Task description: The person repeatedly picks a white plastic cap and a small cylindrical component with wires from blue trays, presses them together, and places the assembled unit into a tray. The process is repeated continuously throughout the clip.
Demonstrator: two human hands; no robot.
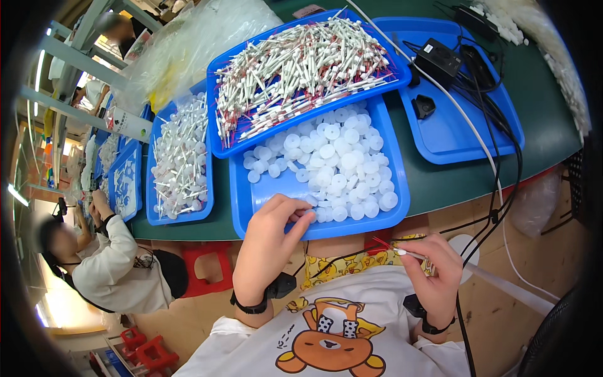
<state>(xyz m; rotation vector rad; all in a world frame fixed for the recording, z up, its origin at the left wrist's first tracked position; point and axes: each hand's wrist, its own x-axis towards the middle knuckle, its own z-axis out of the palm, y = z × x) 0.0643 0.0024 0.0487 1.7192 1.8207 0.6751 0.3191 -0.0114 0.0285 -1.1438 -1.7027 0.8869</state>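
Note:
My left hand (269,235) is at the near edge of a blue tray (251,200) of translucent white plastic discs (339,160). Its thumb and index finger are pinched together beside the pile. Whether a disc is between them I cannot make out. My right hand (438,267), off the table's front edge and over my lap, pinches a thin white stick (408,253) with red wire-like ends pointing left. Resting across the back of the disc tray is a second blue tray (221,149), heaped with similar white sticks with red ends (308,69).
Farther left, a blue tray (152,210) holds discs with sticks. On the right, another blue tray (452,146) contains a black adapter box (438,61) and cables. A white cord (461,107) crosses the green table (534,129). A co-worker (119,264) sits at the left.

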